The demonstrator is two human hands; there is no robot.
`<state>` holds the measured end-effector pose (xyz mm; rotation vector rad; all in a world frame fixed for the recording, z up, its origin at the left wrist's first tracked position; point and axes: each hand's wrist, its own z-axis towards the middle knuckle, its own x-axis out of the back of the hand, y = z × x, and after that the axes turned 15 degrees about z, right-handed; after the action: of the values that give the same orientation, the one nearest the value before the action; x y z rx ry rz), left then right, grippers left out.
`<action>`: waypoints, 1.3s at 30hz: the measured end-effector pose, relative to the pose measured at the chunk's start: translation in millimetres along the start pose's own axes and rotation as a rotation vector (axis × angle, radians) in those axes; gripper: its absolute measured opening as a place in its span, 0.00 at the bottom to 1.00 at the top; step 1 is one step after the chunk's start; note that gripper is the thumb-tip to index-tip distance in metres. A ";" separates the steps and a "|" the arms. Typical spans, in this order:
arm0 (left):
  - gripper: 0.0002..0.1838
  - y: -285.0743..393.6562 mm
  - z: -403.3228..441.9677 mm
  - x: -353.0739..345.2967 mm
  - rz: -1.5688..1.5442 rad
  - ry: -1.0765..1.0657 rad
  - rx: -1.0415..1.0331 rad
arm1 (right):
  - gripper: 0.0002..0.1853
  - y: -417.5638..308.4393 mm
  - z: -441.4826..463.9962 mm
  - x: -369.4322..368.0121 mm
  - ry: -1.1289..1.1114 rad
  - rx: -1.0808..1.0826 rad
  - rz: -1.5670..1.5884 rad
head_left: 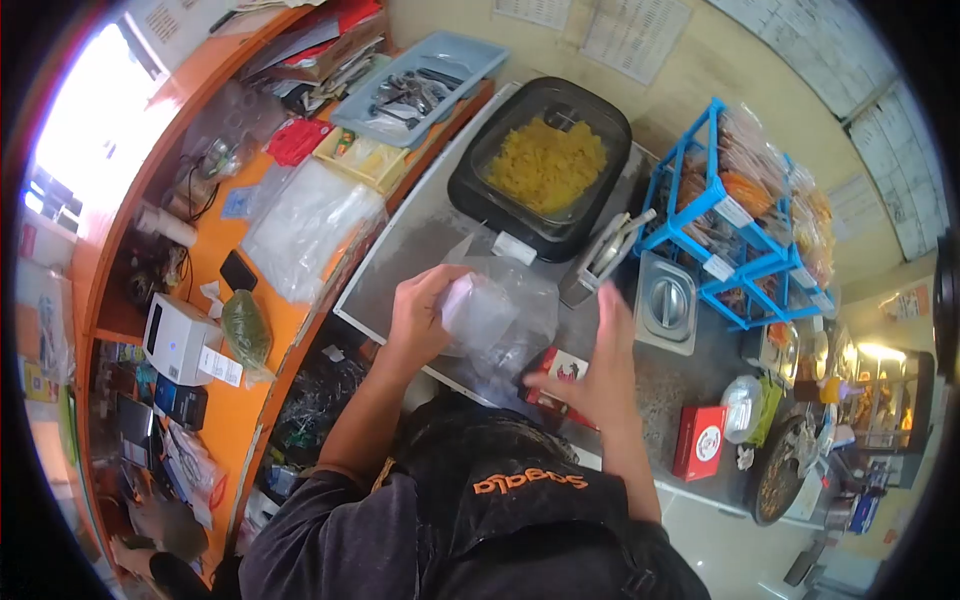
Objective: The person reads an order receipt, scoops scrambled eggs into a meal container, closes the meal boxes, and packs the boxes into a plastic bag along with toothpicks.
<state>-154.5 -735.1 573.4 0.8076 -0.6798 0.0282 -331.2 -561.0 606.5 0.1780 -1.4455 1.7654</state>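
Observation:
My left hand (425, 312) is closed around the side of a clear plastic bag (515, 305), with something whitish at its near end by my fingers. My right hand (600, 370) is raised to the right of the bag, apart from it, with thumb and fingers spread and slightly blurred. Below its palm, a red and white box (562, 372) lies at the counter's front edge, partly covered by the hand. Beyond the bag stands a black electric pan (470, 195) holding yellow food (545, 165). Metal tongs (605, 255) rest just beyond my right hand.
A lidded metal container (667, 300) and blue racks (720, 205) of bagged food stand to the right. Another red box (700, 442) is nearer. Left, an orange counter (245, 400) holds plastic bags (310, 235), a phone (238, 270) and a white printer (178, 340). Another person's hand (130, 555) shows lower left.

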 end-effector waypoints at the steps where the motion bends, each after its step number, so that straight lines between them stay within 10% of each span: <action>1: 0.14 8.4 0.6 0.6 -0.038 -0.058 -0.025 | 0.50 -16.1 19.5 1.8 0.108 0.123 0.016; 4: 0.20 38.2 -0.7 -6.1 -0.011 -0.140 -0.063 | 0.25 16.2 44.7 -20.8 -0.102 0.020 -0.010; 7: 0.27 29.3 -2.7 -6.0 0.164 -0.055 -0.098 | 0.09 11.1 55.1 -5.0 0.169 0.202 0.048; 16: 0.10 -35.1 -14.3 45.0 0.358 0.334 0.215 | 0.09 22.9 29.6 32.3 0.412 0.048 -0.011; 20: 0.08 -38.6 -19.6 28.4 -0.027 0.240 0.325 | 0.10 36.4 16.4 18.5 0.470 -0.116 0.082; 22: 0.08 -19.7 -28.6 13.0 0.113 0.137 0.177 | 0.11 33.3 12.8 -11.2 0.400 0.115 0.156; 27: 0.10 -50.0 -37.5 54.1 0.449 0.189 0.358 | 0.12 56.5 11.6 60.9 0.449 -0.199 0.047; 29: 0.11 -64.2 -38.3 27.2 0.063 0.313 0.403 | 0.11 53.5 12.8 56.6 0.546 -0.113 -0.064; 35: 0.20 -1.0 -30.2 -22.0 -1.087 0.197 0.780 | 0.12 19.9 34.0 -13.0 0.571 -0.464 1.429; 39: 0.22 3.7 -43.3 -40.7 -1.049 0.191 0.677 | 0.12 43.7 21.8 -60.9 0.394 -0.241 0.670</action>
<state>-163.8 -694.1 531.3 1.7131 0.0194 -0.6366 -328.9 -610.2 545.9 -0.8232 -1.4940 1.9566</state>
